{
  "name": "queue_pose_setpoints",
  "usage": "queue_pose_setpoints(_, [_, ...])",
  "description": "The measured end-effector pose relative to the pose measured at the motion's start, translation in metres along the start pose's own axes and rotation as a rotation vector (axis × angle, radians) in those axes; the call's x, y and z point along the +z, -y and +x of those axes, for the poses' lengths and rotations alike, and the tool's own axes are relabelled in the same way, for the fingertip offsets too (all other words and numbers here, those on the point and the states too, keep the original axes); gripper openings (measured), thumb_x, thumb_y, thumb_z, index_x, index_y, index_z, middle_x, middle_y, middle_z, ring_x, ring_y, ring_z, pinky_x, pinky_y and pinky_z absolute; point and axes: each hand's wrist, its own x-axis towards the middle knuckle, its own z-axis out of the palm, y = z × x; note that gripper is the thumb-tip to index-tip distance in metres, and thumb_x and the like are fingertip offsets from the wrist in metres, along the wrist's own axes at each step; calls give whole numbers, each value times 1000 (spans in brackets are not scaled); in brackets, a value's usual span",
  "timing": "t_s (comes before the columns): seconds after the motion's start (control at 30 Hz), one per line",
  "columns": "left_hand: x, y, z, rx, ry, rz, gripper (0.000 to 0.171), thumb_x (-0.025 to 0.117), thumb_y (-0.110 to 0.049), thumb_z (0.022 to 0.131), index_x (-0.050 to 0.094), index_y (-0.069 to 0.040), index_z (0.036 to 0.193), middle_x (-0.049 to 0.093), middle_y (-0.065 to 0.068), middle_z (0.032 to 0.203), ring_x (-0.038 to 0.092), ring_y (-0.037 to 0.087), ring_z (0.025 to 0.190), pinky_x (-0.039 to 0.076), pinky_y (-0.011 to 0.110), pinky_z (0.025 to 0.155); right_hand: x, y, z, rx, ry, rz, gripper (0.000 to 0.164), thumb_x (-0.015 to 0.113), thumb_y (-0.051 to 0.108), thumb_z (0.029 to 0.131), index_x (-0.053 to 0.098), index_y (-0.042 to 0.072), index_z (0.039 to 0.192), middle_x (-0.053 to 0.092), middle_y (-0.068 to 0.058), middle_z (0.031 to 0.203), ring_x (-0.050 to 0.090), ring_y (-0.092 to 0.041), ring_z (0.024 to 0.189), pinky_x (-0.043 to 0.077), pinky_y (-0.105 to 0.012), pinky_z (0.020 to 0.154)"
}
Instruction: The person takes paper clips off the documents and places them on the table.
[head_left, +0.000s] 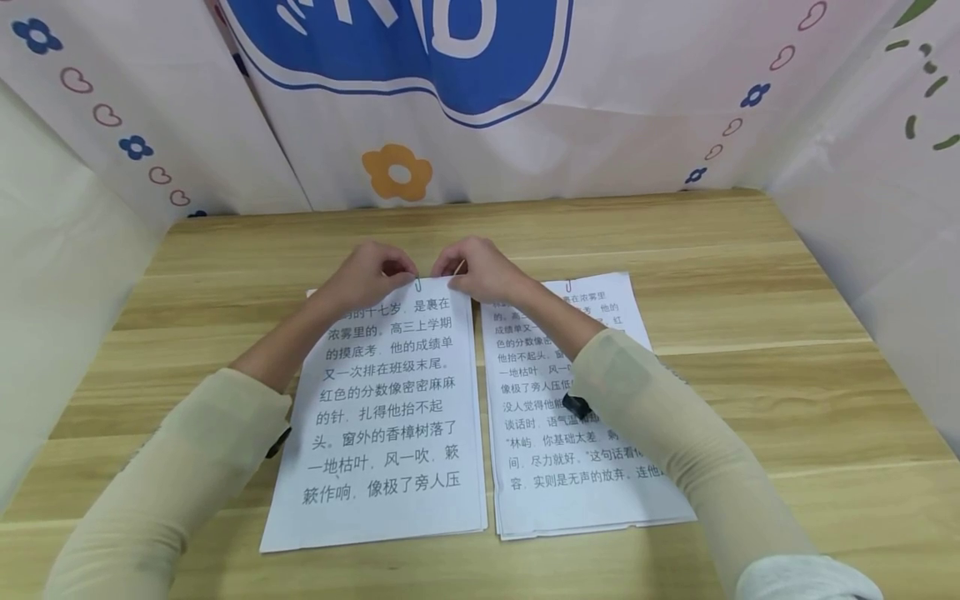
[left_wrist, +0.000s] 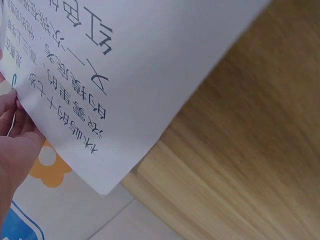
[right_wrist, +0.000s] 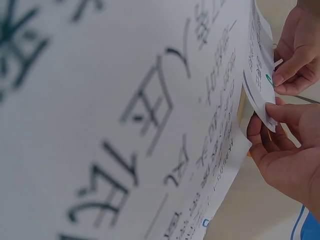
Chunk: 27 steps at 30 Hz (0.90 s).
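Observation:
Two stacks of printed paper lie side by side on the table. A green paper clip (head_left: 418, 284) sits on the top edge of the left paper stack (head_left: 390, 400). My left hand (head_left: 369, 273) pinches that edge at the clip, thumb on the front; the left wrist view also shows the clip (left_wrist: 14, 80) by the fingertips. Just right of the clip, my right hand (head_left: 480, 271) pinches the same stack near its top right corner, seen bent up in the right wrist view between thumb and fingers (right_wrist: 272, 125). The right paper stack (head_left: 570, 467) lies under my right forearm.
A reddish paper clip (head_left: 568, 285) holds the top of the right stack. The wooden table (head_left: 750, 333) ends at a white cloth backdrop (head_left: 615, 150) with a blue emblem and an orange flower. White cloth also hangs on both sides.

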Motion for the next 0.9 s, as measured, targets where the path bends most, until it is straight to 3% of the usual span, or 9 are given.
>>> queue_pose_setpoints(0.2, [1, 2, 2, 23, -3, -22, 12, 61, 1, 100, 72, 4, 106, 68, 18, 100, 61, 29, 91, 51, 31, 80, -1, 0, 0, 0, 0, -9, 25, 60, -11, 95, 76, 0, 112, 73, -12, 106, 67, -25, 98, 56, -29, 86])
queue_pose_setpoints(0.9, [3, 2, 4, -29, -16, -51, 12, 62, -1, 101, 72, 1, 106, 67, 16, 102, 59, 27, 94, 49, 33, 82, -2, 1, -1, 9, -16, -14, 26, 60, -12, 94, 76, -1, 111, 74, -13, 105, 67, -24, 96, 55, -28, 84])
